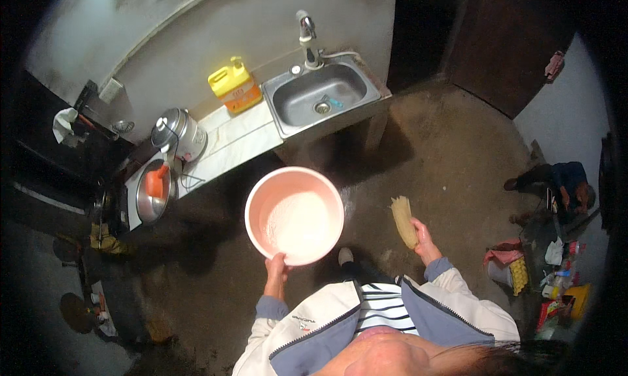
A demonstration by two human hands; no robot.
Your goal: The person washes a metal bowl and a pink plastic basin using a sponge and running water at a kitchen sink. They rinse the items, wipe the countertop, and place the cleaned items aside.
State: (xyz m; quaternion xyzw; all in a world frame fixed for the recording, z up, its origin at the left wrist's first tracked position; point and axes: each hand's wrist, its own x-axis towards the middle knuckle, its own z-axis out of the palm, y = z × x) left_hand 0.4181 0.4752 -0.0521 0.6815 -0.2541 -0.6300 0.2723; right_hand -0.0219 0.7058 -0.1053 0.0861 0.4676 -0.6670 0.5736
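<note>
My left hand (277,273) grips the near rim of a round pink plastic basin (294,216). The basin is held tilted above the floor, its inside facing me; the inner wall looks wet. In my right hand (425,241) is a tan, fibrous scrubber (403,221) with a frayed upper end, perhaps a dried loofah. The scrubber is apart from the basin, to its right. Beyond the basin a stainless steel sink (294,118) is set into the counter, with a faucet (308,42) behind it. A small blue item (335,102) lies beside the sink drain.
On the tiled counter (240,138) stand a yellow jug (235,89), a rice cooker (179,133) and a metal bowl (147,206) holding an orange item (156,182). A seated person (569,184) is at the right wall, near a bucket (499,272) and assorted goods. A dark door (505,47) stands at back right.
</note>
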